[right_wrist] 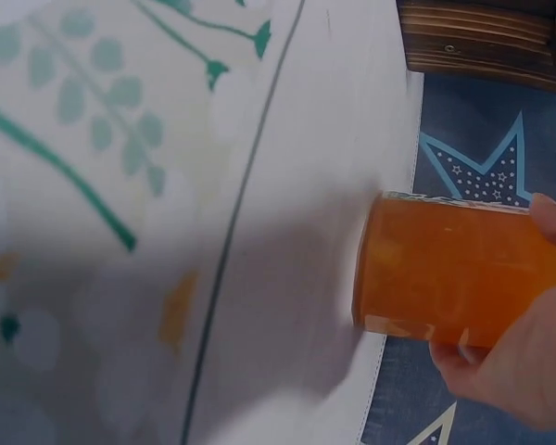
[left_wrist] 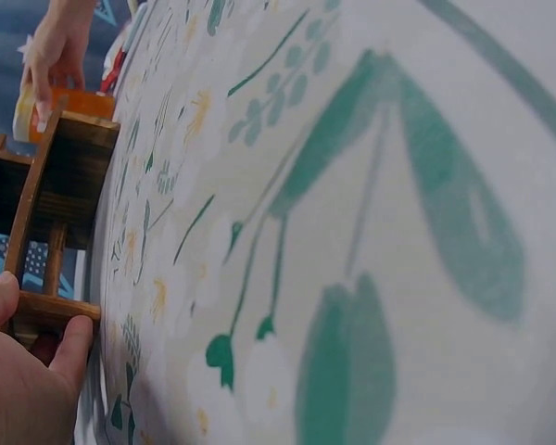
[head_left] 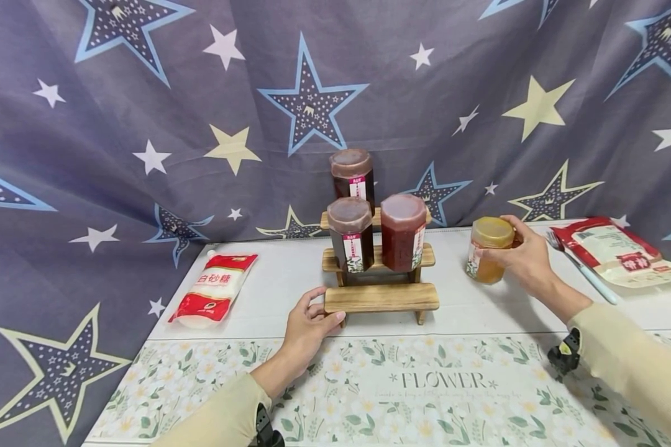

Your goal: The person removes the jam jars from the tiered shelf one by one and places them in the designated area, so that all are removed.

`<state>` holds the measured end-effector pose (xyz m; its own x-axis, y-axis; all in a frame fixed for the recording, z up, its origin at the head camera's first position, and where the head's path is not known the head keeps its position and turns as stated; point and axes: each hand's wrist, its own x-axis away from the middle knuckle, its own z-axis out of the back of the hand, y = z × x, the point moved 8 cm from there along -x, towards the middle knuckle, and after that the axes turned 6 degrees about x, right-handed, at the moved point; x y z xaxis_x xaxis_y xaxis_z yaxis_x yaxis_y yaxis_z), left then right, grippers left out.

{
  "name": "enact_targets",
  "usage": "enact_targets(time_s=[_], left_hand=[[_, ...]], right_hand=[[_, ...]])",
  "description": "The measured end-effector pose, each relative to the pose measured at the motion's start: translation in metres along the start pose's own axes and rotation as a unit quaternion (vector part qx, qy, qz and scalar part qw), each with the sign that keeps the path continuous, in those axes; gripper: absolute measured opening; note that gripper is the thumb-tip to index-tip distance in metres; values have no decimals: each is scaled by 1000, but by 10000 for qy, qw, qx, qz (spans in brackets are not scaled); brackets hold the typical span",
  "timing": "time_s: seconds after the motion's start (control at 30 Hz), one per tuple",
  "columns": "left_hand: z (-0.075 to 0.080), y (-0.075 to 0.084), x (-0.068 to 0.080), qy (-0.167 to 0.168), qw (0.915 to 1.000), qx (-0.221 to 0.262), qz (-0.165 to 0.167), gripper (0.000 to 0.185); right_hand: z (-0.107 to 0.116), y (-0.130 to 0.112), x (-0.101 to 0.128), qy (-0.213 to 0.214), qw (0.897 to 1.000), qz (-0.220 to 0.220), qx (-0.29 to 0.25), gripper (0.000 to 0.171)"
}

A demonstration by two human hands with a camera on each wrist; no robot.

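Meanwhile, the right hand (head_left: 528, 257) curls its fingers round the amber jar (head_left: 488, 249), while the left hand (head_left: 307, 326) pinches the wooden rack's (head_left: 381, 298) bottom step.

Low in the left corner, my left hand (left_wrist: 18, 375) holds the wooden rack (left_wrist: 51, 199); the flowery surface (left_wrist: 352, 232) fills the rest.

**Layout on the bench**

A stepped rack (head_left: 381, 297) stands mid-bench (head_left: 481, 316), three jars (head_left: 351, 234) on its upper steps. At its 9 o'clock lies a sugar bag (head_left: 215, 288); at 3 o'clock a fourth jar (head_left: 488, 249), then a fork (head_left: 581, 267) and pouch (head_left: 615, 250).
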<state>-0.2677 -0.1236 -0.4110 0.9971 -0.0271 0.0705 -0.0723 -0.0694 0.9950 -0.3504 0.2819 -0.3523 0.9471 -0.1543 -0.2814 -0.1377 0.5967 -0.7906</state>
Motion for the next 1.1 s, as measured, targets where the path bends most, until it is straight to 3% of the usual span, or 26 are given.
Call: enact_targets(time_s=[0.3,0.57,0.9,1.1], left_hand=[[-1,2,0,-24,10000,53,-19,66],[-1,1,0,-10,10000,54,7,67],[-1,0,-1,-5,10000,51,5,66],[-1,0,-1,-5,10000,36,14,66]], right_hand=[[2,0,0,68,9991,422,-75,77],[0,3,1,-3,9992,394,-109,79],[-1,-8,-8,-1066,9942,-145,-95,106],[15,-33,-20,-1139,9933,-124,-159,103]])
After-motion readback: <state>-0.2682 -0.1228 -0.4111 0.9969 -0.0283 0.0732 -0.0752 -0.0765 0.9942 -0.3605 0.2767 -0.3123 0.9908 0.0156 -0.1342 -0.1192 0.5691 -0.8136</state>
